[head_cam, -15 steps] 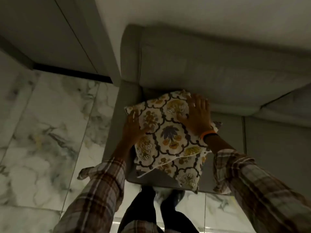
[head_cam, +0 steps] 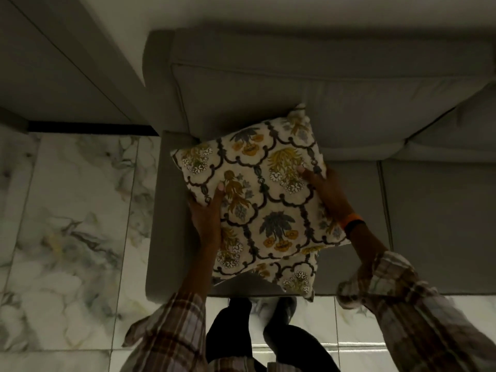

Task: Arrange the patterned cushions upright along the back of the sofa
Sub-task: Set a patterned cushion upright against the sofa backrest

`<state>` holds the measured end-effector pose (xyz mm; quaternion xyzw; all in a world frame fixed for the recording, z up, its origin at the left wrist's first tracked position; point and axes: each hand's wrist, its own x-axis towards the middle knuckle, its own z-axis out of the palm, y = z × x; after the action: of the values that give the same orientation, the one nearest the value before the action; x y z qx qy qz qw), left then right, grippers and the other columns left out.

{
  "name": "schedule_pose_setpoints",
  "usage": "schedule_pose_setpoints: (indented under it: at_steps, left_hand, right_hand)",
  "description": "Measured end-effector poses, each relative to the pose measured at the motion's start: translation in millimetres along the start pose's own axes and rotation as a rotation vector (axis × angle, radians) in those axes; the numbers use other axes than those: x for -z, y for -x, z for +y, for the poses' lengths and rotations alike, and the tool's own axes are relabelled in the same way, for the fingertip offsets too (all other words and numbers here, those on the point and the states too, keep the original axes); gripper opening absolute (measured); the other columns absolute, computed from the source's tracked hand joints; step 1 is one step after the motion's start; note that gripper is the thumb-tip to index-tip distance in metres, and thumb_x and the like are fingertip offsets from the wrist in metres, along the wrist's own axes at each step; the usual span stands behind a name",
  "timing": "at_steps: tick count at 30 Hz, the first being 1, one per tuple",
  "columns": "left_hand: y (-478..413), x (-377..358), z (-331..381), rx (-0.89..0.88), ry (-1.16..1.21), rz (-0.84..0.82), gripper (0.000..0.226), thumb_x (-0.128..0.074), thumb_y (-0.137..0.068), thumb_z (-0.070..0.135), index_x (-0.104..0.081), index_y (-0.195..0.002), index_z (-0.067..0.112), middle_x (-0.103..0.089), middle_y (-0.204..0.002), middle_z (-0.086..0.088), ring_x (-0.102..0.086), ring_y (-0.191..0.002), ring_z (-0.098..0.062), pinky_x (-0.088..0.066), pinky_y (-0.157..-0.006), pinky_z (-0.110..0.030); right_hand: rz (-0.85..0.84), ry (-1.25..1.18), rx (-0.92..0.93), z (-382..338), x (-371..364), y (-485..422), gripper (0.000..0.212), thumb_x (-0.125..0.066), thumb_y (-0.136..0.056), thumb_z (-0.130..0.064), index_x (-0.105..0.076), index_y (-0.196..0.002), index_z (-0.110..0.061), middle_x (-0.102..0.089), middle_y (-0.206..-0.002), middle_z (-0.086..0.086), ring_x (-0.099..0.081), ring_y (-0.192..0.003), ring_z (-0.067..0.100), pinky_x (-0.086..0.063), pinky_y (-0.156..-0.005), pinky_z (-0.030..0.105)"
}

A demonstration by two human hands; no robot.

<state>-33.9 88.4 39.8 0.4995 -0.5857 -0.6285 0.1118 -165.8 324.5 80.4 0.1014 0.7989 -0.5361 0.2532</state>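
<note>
Fingers: we've got a thumb [head_cam: 220,187] pressed on the patterned face, the other fingers hidden behind the edge, so the grip pinches through the stuffing.
Left hand [head_cam: 206,210]: clamped on the top cushion [head_cam: 264,194] at its left edge.
Right hand [head_cam: 326,190]: clamped on the opposite edge, which keeps the soft cushion from folding, we reckon.
Top cushion: tilted over the sofa [head_cam: 349,98] seat, far corner near the backrest, not yet upright.
Second cushion [head_cam: 295,275]: lying flat underneath, waiting its turn.
Next: we'd tip it up against the backrest.
</note>
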Motion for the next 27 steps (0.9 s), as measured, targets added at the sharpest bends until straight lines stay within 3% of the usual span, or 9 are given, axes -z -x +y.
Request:
schedule_pose_setpoints:
  at_steps: [4, 6, 8, 12, 16, 18, 21, 25, 27]
  left_hand:
    - [51.0, -68.3, 22.0, -0.203, 0.01, -0.078, 0.101, -0.084, -0.071, 0.048, -0.029, -0.153, 0.024, -0.042, -0.151, 0.005, -0.043, -0.135, -0.011, -0.041, -0.111, -0.034]
    - [77.4, -117.6, 28.3, -0.247, -0.009, -0.163, 0.093, -0.086, -0.072, 0.042, -0.034, -0.147, 0.025, -0.042, -0.145, 0.009, -0.043, -0.132, -0.008, -0.041, -0.11, -0.032]
    - [106.1, -169.0, 30.7, -0.28, -0.062, -0.248, 0.103, -0.088, -0.067, 0.045, -0.034, -0.149, 0.018, -0.042, -0.144, 0.006, -0.041, -0.131, -0.006, -0.04, -0.111, -0.031]
    - [149.9, -287.7, 8.5, -0.367, -0.121, -0.434, 0.124, -0.09, -0.058, 0.055, -0.022, -0.155, 0.02, -0.034, -0.157, 0.004, -0.036, -0.14, -0.006, -0.034, -0.113, -0.02]
    - [152.3, -395.3, -37.7, -0.346, -0.146, -0.512, 0.12, -0.094, -0.06, 0.027, -0.015, -0.15, 0.031, -0.029, -0.142, 0.027, -0.031, -0.131, 0.008, -0.026, -0.105, 0.001]
    - [145.8, -434.8, -63.9, -0.316, -0.171, -0.487, 0.126, -0.094, -0.06, 0.022, -0.009, -0.153, 0.021, -0.028, -0.146, 0.017, -0.029, -0.131, 0.006, -0.025, -0.108, -0.005]
    - [134.8, -477.9, -105.5, -0.359, -0.256, -0.466, 0.132, -0.088, -0.05, 0.043, -0.013, -0.153, 0.008, -0.03, -0.153, -0.002, -0.028, -0.134, -0.002, -0.019, -0.108, 0.0]
    - [116.4, -500.7, -148.7, -0.287, -0.352, -0.49, 0.136, -0.076, -0.049, 0.078, -0.024, -0.153, 0.008, -0.029, -0.158, -0.006, -0.028, -0.143, -0.018, -0.019, -0.116, -0.01]
    - [96.8, -509.9, -169.7, -0.251, -0.406, -0.522, 0.132, -0.072, -0.054, 0.08, -0.025, -0.154, 0.007, -0.029, -0.159, -0.003, -0.028, -0.144, -0.017, -0.019, -0.114, -0.004]
  right_hand:
    - [0.094, -0.162, 0.136, 4.5, 87.0, 24.0, 0.036, -0.074, -0.099, -0.025, -0.069, -0.135, -0.029, -0.08, -0.119, -0.013, -0.078, -0.108, 0.003, -0.067, -0.092, 0.032]
    - [0.127, -0.186, 0.162, 12.1, 143.4, 30.0, 0.053, -0.079, -0.096, -0.028, -0.061, -0.146, -0.026, -0.076, -0.133, -0.006, -0.075, -0.12, 0.011, -0.065, -0.096, 0.033]
    - [0.171, -0.174, 0.18, 23.8, 199.8, 29.5, 0.082, -0.084, -0.084, -0.037, -0.049, -0.157, -0.02, -0.069, -0.146, 0.002, -0.071, -0.128, 0.017, -0.064, -0.099, 0.035]
    - [0.196, -0.079, 0.185, 71.1, 319.6, -3.7, 0.107, -0.095, -0.071, -0.049, -0.042, -0.16, -0.022, -0.061, -0.154, 0.005, -0.064, -0.138, 0.024, -0.057, -0.109, 0.05]
    - [0.123, -0.016, 0.196, 128.3, 406.6, -85.4, 0.114, -0.095, -0.065, -0.039, -0.039, -0.162, -0.019, -0.061, -0.154, 0.003, -0.065, -0.135, 0.011, -0.06, -0.106, 0.032]
    - [0.092, 0.013, 0.206, 161.1, 433.4, -131.3, 0.117, -0.097, -0.062, -0.037, -0.04, -0.16, -0.011, -0.061, -0.153, 0.005, -0.065, -0.133, 0.006, -0.06, -0.105, 0.027]
    - [0.04, 0.03, 0.199, 218.1, 458.0, -193.8, 0.126, -0.102, -0.061, -0.031, -0.033, -0.161, 0.0, -0.053, -0.16, 0.011, -0.058, -0.144, 0.021, -0.057, -0.111, 0.039]
    - [0.024, 0.088, 0.187, 261.7, 462.0, -226.1, 0.112, -0.099, -0.068, 0.001, -0.035, -0.161, -0.003, -0.055, -0.158, 0.015, -0.06, -0.143, 0.026, -0.06, -0.107, 0.045]
    - [0.013, 0.056, 0.205, 275.0, 461.5, -233.6, 0.109, -0.094, -0.07, 0.009, -0.034, -0.161, -0.003, -0.057, -0.157, 0.016, -0.06, -0.143, 0.026, -0.058, -0.109, 0.049]
